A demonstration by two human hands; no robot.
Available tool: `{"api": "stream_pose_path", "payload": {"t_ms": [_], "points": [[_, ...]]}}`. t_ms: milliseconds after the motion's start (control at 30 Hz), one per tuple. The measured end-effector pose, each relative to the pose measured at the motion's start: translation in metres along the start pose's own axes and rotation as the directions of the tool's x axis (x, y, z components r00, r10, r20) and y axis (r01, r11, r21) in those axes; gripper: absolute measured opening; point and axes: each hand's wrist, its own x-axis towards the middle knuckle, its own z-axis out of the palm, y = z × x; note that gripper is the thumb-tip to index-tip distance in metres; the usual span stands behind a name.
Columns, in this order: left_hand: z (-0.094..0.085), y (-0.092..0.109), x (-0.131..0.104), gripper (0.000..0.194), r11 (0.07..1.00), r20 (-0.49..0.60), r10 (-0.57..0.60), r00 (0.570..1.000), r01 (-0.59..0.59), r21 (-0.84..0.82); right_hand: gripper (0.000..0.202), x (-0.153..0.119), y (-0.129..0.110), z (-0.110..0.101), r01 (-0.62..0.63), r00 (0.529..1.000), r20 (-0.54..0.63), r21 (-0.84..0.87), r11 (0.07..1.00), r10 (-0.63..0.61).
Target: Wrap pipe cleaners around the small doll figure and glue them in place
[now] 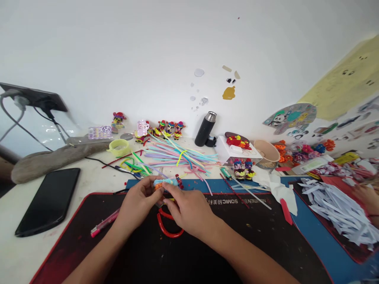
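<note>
Over the black desk mat [207,252], my left hand [142,201] pinches a small light-blue and orange fuzzy craft piece [166,182], which looks made of pipe cleaners. The fingers of my right hand [192,207] press on the same piece from the other side. Much of the piece is hidden by my fingers. Just below my hands lie red-handled scissors [170,234], their blades covered. A pink pen-like tool [104,223] rests left of my left wrist. Behind my hands spreads a bundle of pastel pipe cleaners [177,154].
A black phone [49,201] lies at left, with a yellow-green tape roll [119,147] beyond it. A black thermos [205,129] and several small figures [170,129] stand by the wall. At right are white paper strips [340,211] and another person's hand [365,197].
</note>
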Motion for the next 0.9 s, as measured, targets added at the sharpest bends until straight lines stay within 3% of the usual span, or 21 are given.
{"api": "stream_pose_path", "payload": {"t_ms": [200, 733, 900], "points": [[0.002, 0.0, 0.002, 0.042, 0.986, 0.035, -0.062, 0.997, 0.066, -0.152, 0.052, -0.002, 0.0, 0.014, 0.02, 1.0, -0.015, -0.023, 1.0, -0.021], [0.003, -0.001, 0.0, 0.038, 0.908, 0.114, -0.147, 0.983, 0.18, -0.378, 0.047, -0.005, 0.004, 0.018, -0.012, 0.999, -0.036, -0.065, 0.998, 0.009], [0.004, -0.005, 0.001, 0.031, 0.882, 0.091, -0.188, 0.978, 0.209, -0.422, 0.05, -0.006, 0.004, 0.02, 0.018, 1.0, -0.004, -0.044, 0.999, -0.019]]}}
